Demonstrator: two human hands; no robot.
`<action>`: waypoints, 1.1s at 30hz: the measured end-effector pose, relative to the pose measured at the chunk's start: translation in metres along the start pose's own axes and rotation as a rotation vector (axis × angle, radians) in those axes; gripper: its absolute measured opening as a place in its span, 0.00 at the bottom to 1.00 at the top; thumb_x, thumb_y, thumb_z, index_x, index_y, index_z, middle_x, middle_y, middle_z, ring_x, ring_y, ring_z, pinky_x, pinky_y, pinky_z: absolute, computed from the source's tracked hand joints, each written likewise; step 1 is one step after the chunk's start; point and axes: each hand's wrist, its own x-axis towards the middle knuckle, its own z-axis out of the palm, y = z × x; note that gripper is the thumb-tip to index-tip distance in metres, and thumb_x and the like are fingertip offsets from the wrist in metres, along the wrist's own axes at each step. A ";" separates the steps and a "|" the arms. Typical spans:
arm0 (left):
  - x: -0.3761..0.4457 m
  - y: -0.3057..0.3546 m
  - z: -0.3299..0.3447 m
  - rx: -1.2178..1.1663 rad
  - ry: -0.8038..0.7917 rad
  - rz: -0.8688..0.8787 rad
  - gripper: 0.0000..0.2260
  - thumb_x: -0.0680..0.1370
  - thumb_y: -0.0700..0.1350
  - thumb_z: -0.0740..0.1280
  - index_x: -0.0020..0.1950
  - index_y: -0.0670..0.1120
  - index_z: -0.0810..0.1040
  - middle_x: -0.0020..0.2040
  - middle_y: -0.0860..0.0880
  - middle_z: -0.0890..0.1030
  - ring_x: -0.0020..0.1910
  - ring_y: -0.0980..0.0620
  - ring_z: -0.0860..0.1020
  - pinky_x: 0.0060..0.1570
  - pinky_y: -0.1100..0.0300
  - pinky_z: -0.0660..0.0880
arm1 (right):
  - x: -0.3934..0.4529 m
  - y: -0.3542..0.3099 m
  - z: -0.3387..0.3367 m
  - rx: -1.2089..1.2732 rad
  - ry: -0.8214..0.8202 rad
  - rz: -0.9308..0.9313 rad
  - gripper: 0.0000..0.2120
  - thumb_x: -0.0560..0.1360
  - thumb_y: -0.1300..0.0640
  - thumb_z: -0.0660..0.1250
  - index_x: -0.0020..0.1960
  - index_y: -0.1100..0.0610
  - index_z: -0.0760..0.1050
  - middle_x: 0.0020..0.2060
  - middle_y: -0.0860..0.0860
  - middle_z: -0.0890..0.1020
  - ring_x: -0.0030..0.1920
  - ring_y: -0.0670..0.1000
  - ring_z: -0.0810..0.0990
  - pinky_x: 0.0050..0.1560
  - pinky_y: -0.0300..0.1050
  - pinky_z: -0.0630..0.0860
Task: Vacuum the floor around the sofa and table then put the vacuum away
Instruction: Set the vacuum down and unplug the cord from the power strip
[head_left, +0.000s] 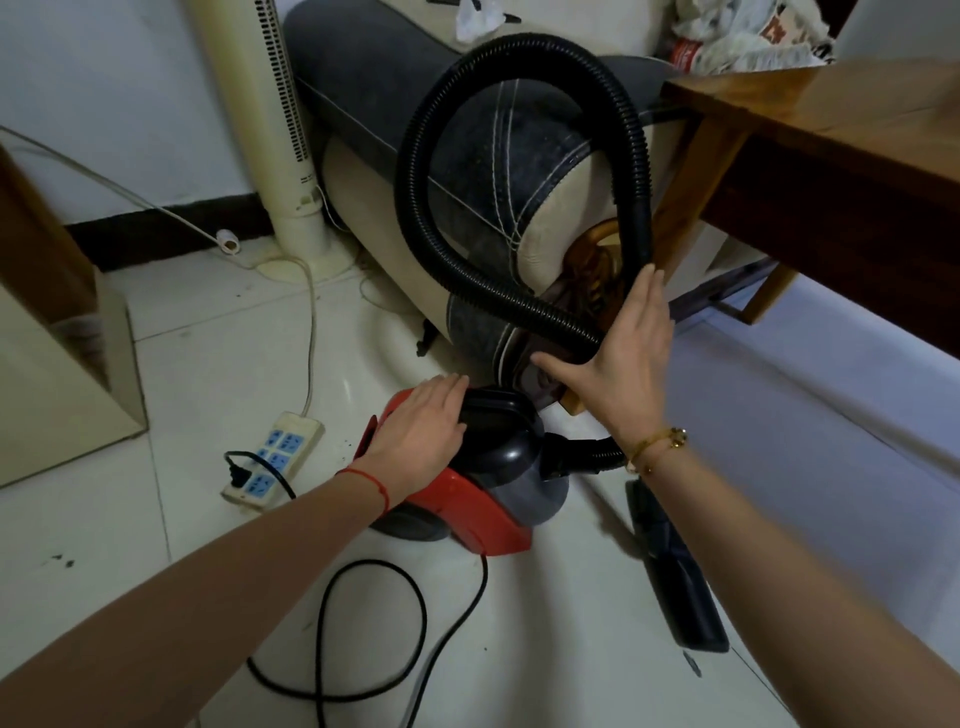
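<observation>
On the white tiled floor (218, 364) beside the sofa arm, a red and black canister vacuum (467, 499) sits with its nose toward the sofa (467, 171). The left hand (415, 431) lies flat on top of the vacuum body, fingers straight and close together, their tips touching the black handle (493, 415); a red string circles that wrist. The right hand (628, 343) is spread wide, thumb stretched out to the left, with its palm and fingers pressed against the black ribbed hose (415, 171) where it curves down past the sofa's carved wooden foot; a gold bracelet sits on the wrist. It grasps nothing. From the vacuum's front the hose rises in a tall loop over the grey and cream sofa arm. Its black floor nozzle (675, 566) lies on the tiles just right of the vacuum, partly hidden by the right forearm. A black power cord (363, 623) coils on the floor in the foreground, and a black plug sits in a white power strip (272, 457) with blue sockets, left of the vacuum. A cream tower fan (275, 130) stands against the wall behind, next to the sofa. At upper right a wooden table (831, 145) juts in, with crumpled cloth and bags near its far edge.
</observation>
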 end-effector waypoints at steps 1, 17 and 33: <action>-0.003 -0.003 -0.001 -0.006 0.010 -0.006 0.26 0.83 0.47 0.53 0.78 0.41 0.50 0.77 0.43 0.56 0.76 0.47 0.55 0.75 0.58 0.46 | -0.003 -0.005 -0.001 -0.020 0.019 -0.023 0.63 0.62 0.30 0.70 0.78 0.62 0.39 0.78 0.60 0.47 0.78 0.59 0.46 0.77 0.58 0.47; -0.083 -0.092 -0.015 0.022 0.047 -0.273 0.22 0.82 0.45 0.57 0.75 0.39 0.61 0.73 0.42 0.66 0.72 0.46 0.64 0.73 0.57 0.56 | -0.056 -0.108 0.057 0.139 -0.205 -0.635 0.24 0.79 0.51 0.61 0.73 0.60 0.65 0.72 0.54 0.68 0.76 0.53 0.59 0.78 0.49 0.49; -0.177 -0.190 0.005 -0.012 -0.020 -0.632 0.24 0.82 0.44 0.56 0.77 0.40 0.57 0.74 0.42 0.64 0.72 0.45 0.63 0.71 0.56 0.59 | -0.096 -0.201 0.181 0.210 -0.622 -0.724 0.18 0.80 0.51 0.60 0.65 0.59 0.73 0.60 0.53 0.78 0.62 0.53 0.74 0.66 0.45 0.65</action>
